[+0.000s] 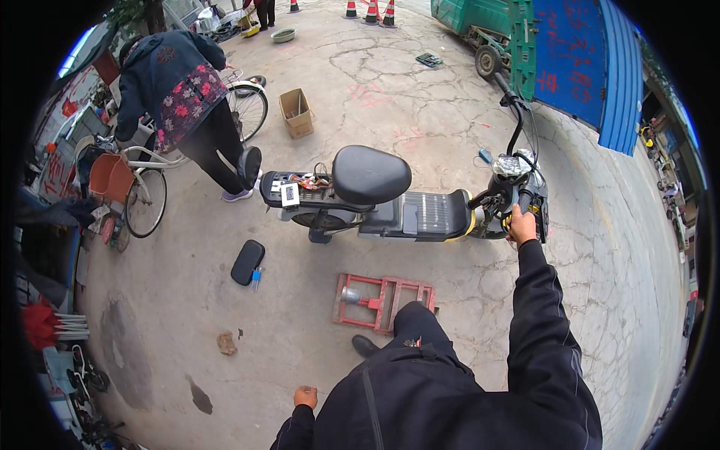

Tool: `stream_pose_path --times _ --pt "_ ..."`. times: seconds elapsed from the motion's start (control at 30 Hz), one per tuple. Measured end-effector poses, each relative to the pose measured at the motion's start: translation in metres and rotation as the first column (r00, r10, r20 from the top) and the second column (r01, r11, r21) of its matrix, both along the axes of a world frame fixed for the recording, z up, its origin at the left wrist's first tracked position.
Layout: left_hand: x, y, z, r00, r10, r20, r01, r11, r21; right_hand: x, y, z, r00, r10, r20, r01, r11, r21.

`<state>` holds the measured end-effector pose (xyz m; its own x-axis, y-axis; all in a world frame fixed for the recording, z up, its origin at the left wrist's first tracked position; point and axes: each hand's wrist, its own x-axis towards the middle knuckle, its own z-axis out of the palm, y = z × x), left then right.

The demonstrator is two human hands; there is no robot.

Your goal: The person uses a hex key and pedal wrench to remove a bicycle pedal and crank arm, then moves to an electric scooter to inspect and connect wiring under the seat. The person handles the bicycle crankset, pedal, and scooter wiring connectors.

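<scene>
An electric scooter (435, 214) stands sideways ahead of me, its front end to the right. My right hand (523, 226) is wrapped round the near handlebar grip (526, 199), arm stretched forward. Low by my left side, my left hand (305, 397) hangs with its fingers curled, and nothing shows in it. The scooter's black seat (371, 174) is in place. Behind it, loose coloured wires (311, 181) lie exposed at the rear, beside a small white boxy part (289, 194). A red metal frame (385, 306) with a grey cylinder rests on the ground by my leg.
A black oblong pad (247, 262) and a small blue-and-clear item (256, 279) lie left of the frame. A person (176, 82) bends over a white bicycle (146, 196) near a cardboard box (295, 116). Beyond are traffic cones (371, 13) and a green cart (472, 22).
</scene>
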<state>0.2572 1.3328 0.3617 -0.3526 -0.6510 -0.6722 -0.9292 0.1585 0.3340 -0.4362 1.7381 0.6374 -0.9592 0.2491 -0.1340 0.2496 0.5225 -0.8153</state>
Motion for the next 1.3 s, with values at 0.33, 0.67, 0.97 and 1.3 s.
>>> stream_pose_path --times 0.33,0.67,0.97,1.3 --pt "-0.017 0.011 0.002 0.994 -0.020 -0.106 0.021 1.000 0.002 -0.004 0.001 -0.001 0.999 -0.030 0.025 0.029 0.999 0.044" --pt "-0.028 -0.002 0.008 0.986 -0.018 -0.168 0.013 0.999 -0.035 -0.005 0.001 -0.001 1.000 -0.008 -0.012 0.008 1.000 0.001" --pt "-0.013 0.013 0.011 0.994 0.003 -0.113 -0.002 1.000 0.006 -0.006 0.001 -0.001 1.000 -0.014 -0.019 0.015 1.000 0.026" --pt "-0.015 0.023 0.013 0.990 0.010 -0.142 -0.011 1.000 -0.007 -0.007 0.002 -0.001 1.000 -0.009 -0.016 0.010 0.999 0.035"
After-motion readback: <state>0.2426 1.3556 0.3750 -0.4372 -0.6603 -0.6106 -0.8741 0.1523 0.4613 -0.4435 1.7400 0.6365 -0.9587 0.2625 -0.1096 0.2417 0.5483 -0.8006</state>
